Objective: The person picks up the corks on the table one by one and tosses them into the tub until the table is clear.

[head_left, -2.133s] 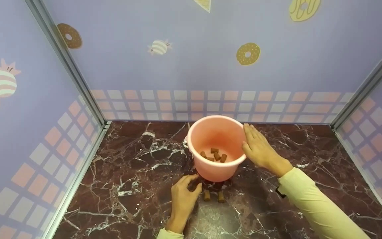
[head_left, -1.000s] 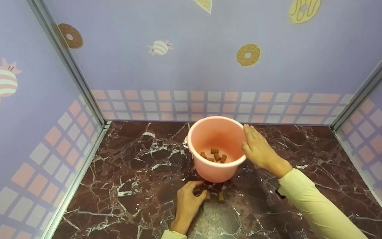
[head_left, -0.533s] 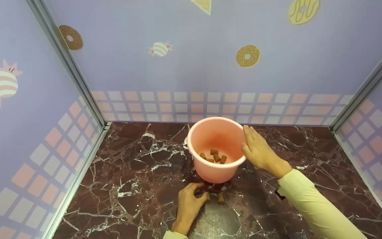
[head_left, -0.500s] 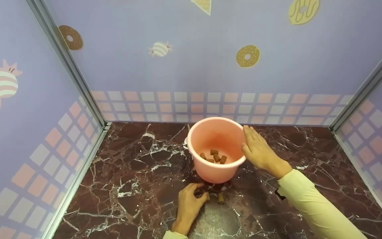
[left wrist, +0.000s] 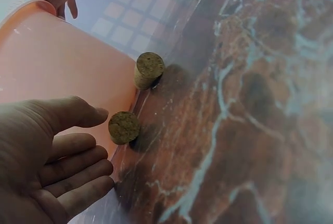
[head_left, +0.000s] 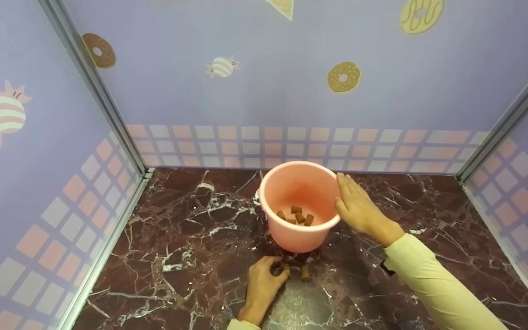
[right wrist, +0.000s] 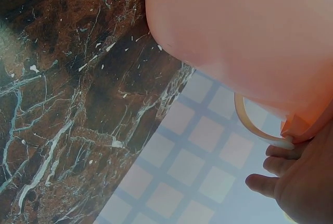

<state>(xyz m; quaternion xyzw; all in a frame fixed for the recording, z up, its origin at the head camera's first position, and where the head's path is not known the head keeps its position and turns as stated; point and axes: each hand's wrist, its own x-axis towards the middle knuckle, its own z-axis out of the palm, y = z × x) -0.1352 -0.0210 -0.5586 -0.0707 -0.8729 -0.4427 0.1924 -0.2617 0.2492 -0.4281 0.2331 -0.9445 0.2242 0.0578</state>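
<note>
A pink bucket [head_left: 298,236] stands upright on the dark marbled surface, with several brown corks [head_left: 299,217] lying inside. My right hand [head_left: 360,206] rests against the right side of its rim, fingers extended. In the right wrist view, its fingers lie beside the root of the pale handle [right wrist: 255,130]. In front of the bucket, two corks stand on end. My left hand [head_left: 264,284] is at the left cork [left wrist: 124,128], thumb on one side and slightly bent fingers on the other; a small gap shows. The right cork [head_left: 305,273] stands apart, untouched.
A patterned back wall [head_left: 245,105] rises close behind the bucket. Side walls with metal corner strips [head_left: 108,110] enclose the surface on the left and right. The marbled tabletop [head_left: 190,256] extends around the bucket.
My left hand has moved a little right and nearer to me, bringing its thumb and fingers around the left cork. The right hand and bucket stay where they were.
</note>
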